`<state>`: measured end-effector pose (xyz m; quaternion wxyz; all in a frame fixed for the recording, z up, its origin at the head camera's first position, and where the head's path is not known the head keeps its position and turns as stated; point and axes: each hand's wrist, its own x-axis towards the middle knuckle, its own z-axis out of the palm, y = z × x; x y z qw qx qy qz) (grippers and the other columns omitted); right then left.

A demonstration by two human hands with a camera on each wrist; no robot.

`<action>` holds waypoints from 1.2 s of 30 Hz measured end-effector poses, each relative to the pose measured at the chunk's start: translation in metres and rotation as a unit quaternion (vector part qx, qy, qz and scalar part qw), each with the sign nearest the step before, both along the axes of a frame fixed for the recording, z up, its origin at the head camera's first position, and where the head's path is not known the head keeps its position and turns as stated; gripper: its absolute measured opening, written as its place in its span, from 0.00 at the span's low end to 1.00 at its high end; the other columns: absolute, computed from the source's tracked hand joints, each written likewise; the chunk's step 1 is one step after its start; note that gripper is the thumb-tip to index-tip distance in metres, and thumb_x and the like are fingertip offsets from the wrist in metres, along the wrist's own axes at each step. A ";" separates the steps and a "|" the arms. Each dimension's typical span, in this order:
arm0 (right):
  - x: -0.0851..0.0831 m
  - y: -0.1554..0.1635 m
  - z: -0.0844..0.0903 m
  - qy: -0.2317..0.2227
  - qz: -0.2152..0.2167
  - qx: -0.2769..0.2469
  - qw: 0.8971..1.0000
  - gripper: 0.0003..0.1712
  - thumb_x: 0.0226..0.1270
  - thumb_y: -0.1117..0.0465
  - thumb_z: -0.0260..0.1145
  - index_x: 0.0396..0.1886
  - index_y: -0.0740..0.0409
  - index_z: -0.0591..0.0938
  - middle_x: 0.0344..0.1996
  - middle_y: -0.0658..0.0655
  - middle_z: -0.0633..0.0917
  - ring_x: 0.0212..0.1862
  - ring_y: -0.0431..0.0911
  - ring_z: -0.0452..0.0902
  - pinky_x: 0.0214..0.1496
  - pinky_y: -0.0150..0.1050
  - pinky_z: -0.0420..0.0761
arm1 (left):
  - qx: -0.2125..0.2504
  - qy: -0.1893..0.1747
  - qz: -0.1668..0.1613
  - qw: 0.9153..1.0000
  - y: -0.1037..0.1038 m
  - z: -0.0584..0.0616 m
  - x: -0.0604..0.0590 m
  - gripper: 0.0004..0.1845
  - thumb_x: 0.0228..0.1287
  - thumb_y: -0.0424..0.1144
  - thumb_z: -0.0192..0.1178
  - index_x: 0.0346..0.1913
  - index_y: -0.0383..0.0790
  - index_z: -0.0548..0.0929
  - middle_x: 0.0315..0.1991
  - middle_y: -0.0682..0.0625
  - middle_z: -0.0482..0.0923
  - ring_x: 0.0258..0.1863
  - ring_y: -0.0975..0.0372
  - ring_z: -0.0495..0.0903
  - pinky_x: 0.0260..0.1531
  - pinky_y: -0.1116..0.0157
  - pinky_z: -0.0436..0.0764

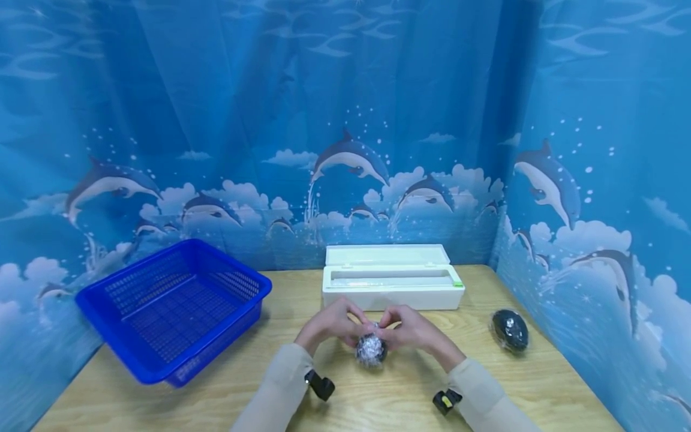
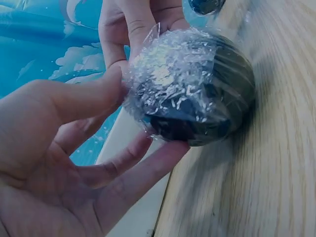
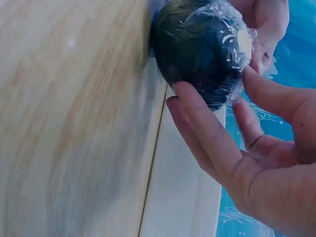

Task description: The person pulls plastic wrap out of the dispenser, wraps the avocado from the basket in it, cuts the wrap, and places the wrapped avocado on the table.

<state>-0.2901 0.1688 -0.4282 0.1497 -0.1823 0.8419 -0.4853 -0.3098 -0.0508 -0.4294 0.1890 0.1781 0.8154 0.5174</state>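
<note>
A dark, rounded object [image 1: 370, 351] loosely wrapped in clear plastic film is held between both hands near the middle of the table; its exact kind is hidden by the wrap. In the left wrist view, crinkled film [image 2: 168, 74] bunches over one side of it. My left hand [image 1: 337, 321] pinches the film with thumb and forefinger, other fingers touching the object's side. From the opposite side, my right hand [image 1: 410, 330] holds it too, its fingers [image 3: 207, 123] against the dark surface and its thumb at the gathered film.
Behind the hands stands a white film dispenser box [image 1: 394, 298], its lid raised. A blue plastic basket [image 1: 178, 366] sits at the left. Another film-wrapped dark object [image 1: 510, 330] lies at the right. Dolphin-print curtains [image 1: 259, 150] border the wooden table [image 1: 378, 408].
</note>
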 end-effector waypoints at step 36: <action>-0.001 -0.002 0.001 0.051 -0.078 0.000 0.996 0.45 0.41 0.63 0.87 0.65 0.56 0.79 0.62 0.63 0.84 0.61 0.58 0.82 0.65 0.58 0.81 | 0.025 0.013 -0.015 0.999 -0.007 0.011 -0.003 0.24 0.60 0.39 0.76 0.58 0.39 0.83 0.51 0.40 0.83 0.44 0.54 0.85 0.40 0.58 0.91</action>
